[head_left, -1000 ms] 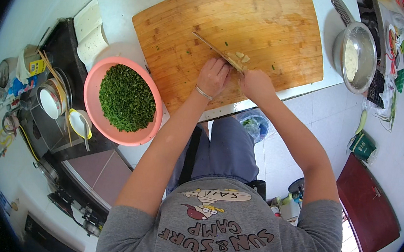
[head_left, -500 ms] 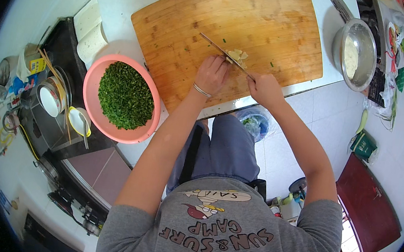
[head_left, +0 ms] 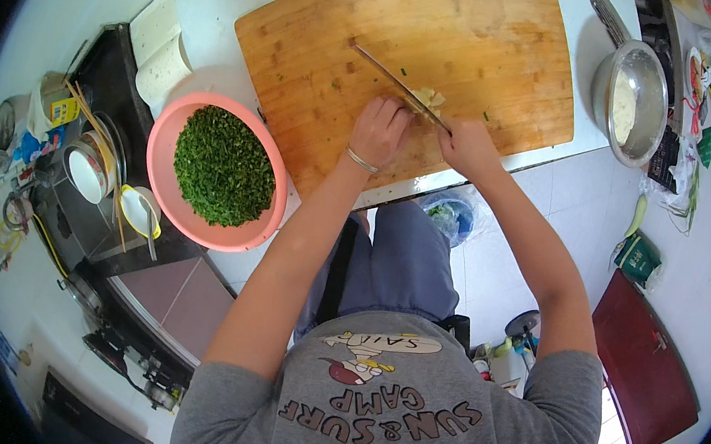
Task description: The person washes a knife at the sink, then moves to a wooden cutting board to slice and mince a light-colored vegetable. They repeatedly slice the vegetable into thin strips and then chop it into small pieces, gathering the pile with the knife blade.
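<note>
My right hand [head_left: 470, 150] grips the handle end of a kitchen knife [head_left: 396, 84], whose blade slants up and left over the wooden cutting board [head_left: 331, 27]. Curled on the board against the near side of the blade is my left hand [head_left: 381, 130], a bangle at its wrist. Its bent fingertips press on a piece of what looks like ginger, mostly hidden by the fingers and blade. Just beyond the blade lie thin pale-yellow ginger slices [head_left: 430, 99]. A few green scraps dot the board.
Left of the board stands a pink basin [head_left: 156, 160] of chopped greens [head_left: 224, 166]. A metal bowl [head_left: 663, 106] holding something pale, perhaps dough, is at the right. Bowls and chopsticks [head_left: 95, 124] sit far left; below the table edge is a lined bin [head_left: 461, 219].
The knife's handle end and my right hand have shifted slightly, and the blade lies a little farther right. My left hand keeps its curled hold beside it. The whole view has moved slightly.
</note>
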`<state>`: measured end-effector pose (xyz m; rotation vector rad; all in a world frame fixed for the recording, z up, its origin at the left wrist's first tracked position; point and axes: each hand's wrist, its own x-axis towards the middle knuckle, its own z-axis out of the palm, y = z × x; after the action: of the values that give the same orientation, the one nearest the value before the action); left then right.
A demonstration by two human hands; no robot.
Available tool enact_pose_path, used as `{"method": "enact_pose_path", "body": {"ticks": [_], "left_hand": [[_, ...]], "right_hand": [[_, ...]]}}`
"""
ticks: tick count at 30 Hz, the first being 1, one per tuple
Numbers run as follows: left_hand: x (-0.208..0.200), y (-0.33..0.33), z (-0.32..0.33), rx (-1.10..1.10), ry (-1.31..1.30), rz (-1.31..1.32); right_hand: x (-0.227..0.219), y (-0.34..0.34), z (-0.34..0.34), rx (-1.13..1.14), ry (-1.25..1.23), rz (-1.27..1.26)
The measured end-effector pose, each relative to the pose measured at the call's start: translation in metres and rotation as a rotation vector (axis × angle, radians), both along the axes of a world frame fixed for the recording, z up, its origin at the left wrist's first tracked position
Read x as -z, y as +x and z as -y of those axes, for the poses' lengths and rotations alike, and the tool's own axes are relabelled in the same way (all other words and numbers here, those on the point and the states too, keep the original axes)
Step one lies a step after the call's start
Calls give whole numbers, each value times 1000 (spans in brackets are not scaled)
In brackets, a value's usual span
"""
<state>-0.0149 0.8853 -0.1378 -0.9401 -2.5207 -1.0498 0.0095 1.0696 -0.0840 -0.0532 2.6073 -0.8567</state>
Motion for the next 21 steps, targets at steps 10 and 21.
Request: {"method": "enact_pose_path", "body": {"ticks": [10,21], "left_hand": [[-1,-1,0,12,-19,4],[0,1,-2,-10,-22,1]], "right_hand": [[-12,12,1,1,94,88],[18,-9,19,-8,171,80]]}}
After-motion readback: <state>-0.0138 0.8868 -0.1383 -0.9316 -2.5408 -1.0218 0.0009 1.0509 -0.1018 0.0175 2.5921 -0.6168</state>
